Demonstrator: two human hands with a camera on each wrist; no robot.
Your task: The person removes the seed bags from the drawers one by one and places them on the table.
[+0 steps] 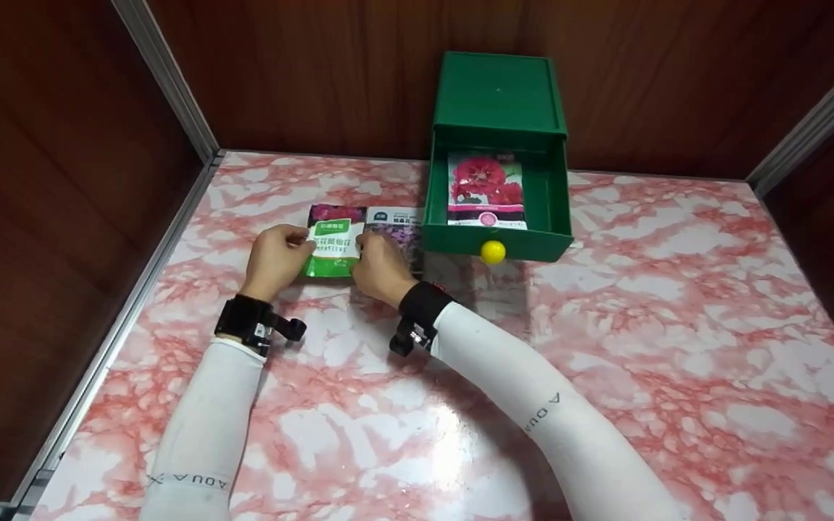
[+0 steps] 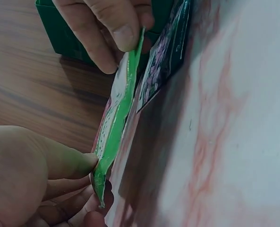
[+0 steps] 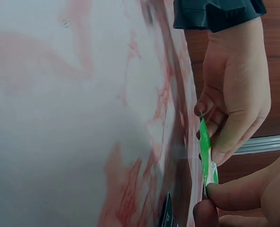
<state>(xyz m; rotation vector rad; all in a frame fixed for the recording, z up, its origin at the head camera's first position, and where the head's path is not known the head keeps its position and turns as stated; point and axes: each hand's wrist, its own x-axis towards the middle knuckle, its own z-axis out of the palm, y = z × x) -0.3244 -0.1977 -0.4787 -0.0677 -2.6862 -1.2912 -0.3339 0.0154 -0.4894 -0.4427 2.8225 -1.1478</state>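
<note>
the held packet point(image 1: 334, 250) is white and green, the drawer point(image 1: 453, 242) green, its knob point(image 1: 493, 252) yellow; the table point(image 1: 677, 325) is white marbled with red, the walls point(image 1: 316, 79) brown wood-grain, the sleeves point(image 1: 203, 427) white.

The left hand point(image 1: 276, 260) pinches with thumb against bent fingers, its left forearm point(image 1: 203, 423) stretching back behind it, while the right hand point(image 1: 382, 266), just beside it, pinches likewise, its right forearm point(image 1: 525, 387) slanting back rightward.
</note>
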